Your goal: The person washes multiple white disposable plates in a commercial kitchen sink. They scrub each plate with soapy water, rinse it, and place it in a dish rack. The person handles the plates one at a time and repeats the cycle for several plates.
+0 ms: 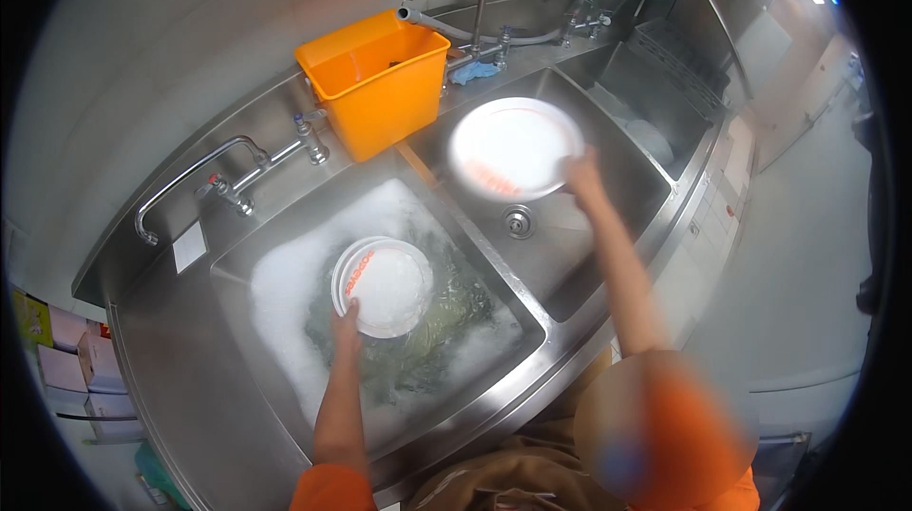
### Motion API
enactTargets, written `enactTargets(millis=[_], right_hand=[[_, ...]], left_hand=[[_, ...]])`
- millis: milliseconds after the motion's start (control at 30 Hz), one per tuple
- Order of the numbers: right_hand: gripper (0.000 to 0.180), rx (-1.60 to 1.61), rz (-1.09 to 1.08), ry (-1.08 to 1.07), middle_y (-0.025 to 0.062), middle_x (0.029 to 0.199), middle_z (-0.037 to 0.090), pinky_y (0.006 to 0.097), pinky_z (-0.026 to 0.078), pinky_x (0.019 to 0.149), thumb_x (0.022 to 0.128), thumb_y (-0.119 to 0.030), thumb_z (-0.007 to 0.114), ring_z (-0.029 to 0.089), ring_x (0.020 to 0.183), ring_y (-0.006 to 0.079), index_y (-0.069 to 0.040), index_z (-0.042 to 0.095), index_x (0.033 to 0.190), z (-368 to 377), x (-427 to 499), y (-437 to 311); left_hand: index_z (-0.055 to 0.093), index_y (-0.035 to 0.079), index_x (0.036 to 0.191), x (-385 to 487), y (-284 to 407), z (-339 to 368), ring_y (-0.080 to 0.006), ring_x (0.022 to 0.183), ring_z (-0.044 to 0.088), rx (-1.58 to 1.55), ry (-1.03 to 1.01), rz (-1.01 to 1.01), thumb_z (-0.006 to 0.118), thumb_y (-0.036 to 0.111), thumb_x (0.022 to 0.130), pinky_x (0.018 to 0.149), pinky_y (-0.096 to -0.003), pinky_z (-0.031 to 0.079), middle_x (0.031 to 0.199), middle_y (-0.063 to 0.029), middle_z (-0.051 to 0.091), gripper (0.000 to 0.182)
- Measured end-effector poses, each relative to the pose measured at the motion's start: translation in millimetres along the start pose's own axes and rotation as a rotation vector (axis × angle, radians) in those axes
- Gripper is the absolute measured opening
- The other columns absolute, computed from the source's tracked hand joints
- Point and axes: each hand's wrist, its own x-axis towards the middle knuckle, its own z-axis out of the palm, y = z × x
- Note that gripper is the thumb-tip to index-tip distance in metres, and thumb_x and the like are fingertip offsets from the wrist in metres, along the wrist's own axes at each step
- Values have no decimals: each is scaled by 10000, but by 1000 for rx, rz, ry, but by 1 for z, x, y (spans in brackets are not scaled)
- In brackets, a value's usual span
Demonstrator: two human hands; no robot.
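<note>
My left hand [347,322] grips the rim of a round white plate [392,286], its thumb on top. At least one more plate seems stacked under it, just above the soapy water [456,297] of the left sink basin. Orange lettering runs along the plate's edge. Over the middle basin [563,254], my right hand [581,176] holds another white plate [516,144] by its right edge, tilted and blurred by motion, with an orange print near its lower rim. The fingers under both plates are hidden.
An orange plastic bin [388,112] stands behind the basins, beside a chrome faucet [242,172]. A blue cloth or glove [474,72] lies on the back ledge. The far right basin [641,105] holds white items and a rack [680,69]. A grey hose [491,39] runs along the back.
</note>
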Motion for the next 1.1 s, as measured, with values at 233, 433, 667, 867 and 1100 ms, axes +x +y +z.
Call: enactTargets(millis=[233, 433, 667, 867, 1100], right_hand=[[412, 867, 206, 264, 238, 1329, 356, 520, 555, 851, 887, 16, 338, 460, 1165, 393, 46, 302, 1296, -129, 161, 57], [524, 1106, 91, 211, 221, 1367, 351, 448, 466, 976, 948, -184, 430, 421, 1218, 389, 3, 224, 1392, -165, 200, 76], [514, -84, -683, -660, 140, 1412, 365, 374, 279, 1076, 915, -242, 498, 368, 1292, 258, -83, 350, 1381, 27, -17, 42], [719, -449, -1108, -745, 155, 1509, 186, 419, 164, 1132, 857, -300, 557, 167, 1398, 309, -45, 226, 1443, 187, -184, 61], [627, -214, -1237, -870, 180, 1480, 246, 428, 141, 1138, 901, -293, 482, 200, 1388, 306, -10, 272, 1420, 250, -282, 73]], left_hand=[[403, -5, 1334, 3, -61, -43, -275, 1076, 544, 503, 48, -351, 657, 342, 846, 923, -375, 429, 1239, -141, 538, 651], [433, -3, 1300, -22, -58, -42, -234, 1081, 518, 186, 38, -334, 641, 310, 862, 906, -368, 429, 1189, -105, 548, 578], [461, 17, 1216, -55, 70, 0, -160, 1019, 502, 206, -37, 76, 576, 178, 902, 895, -312, 407, 1080, -81, 547, 371], [429, 3, 1242, -87, 142, 34, -180, 1048, 467, 216, -29, 280, 518, 307, 938, 932, -314, 367, 1132, -116, 510, 438], [371, -34, 1310, -90, 148, 40, -225, 1118, 477, 63, 17, 235, 535, 424, 920, 954, -349, 385, 1226, -168, 484, 623]])
